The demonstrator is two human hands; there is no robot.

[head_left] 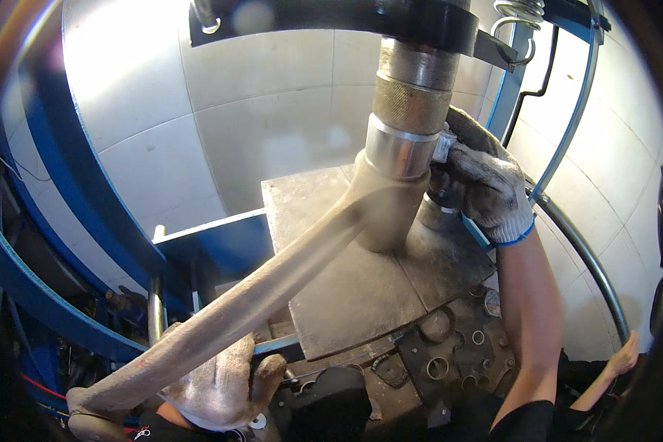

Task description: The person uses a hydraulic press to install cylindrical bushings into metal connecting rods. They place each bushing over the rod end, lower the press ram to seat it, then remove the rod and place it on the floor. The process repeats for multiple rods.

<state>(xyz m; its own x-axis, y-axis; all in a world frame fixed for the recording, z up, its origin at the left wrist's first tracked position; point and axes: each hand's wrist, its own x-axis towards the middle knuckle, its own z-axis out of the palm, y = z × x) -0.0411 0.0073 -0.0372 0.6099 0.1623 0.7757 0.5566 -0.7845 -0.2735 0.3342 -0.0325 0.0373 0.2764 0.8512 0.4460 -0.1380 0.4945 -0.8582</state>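
Long arm: dull grey-brown metal bar with a matte, rough-looking surface (250,291); long axis diagonal, its near knuckle end at lower left, its far end pointing up and to the right, inward under the press.
Left hand: in an off-white knitted glove, soiled (217,387); beneath and beside the near half of the long arm, fingers partly hidden behind it, thumb apart; cannot tell how firmly it closes.
Right hand: in a matching grimy glove with blue-edged cuff (490,180); thumb and fingers pinched together on a small pale metal piece (443,147), at the right side of the steel column.
Arm's far end: thick tubular eye of the same dull metal (394,210); roughly upright on the plates, directly under the column.
Steel column: stacked cylinder, bright smooth collar below, knurled band above (412,96); lower end at the mouth of the eye.
Plates: flat, worn grey-brown metal slabs, side by side (353,295).
Below plates: assorted metal rings (437,367), loosely spread.
Press frame: blue painted steel uprights and beams (74,147).
Right edge: thick black curved hose (582,247); another person's bare hand (625,355) near its lower end.
Backdrop: pale, large-panelled wall (265,132).
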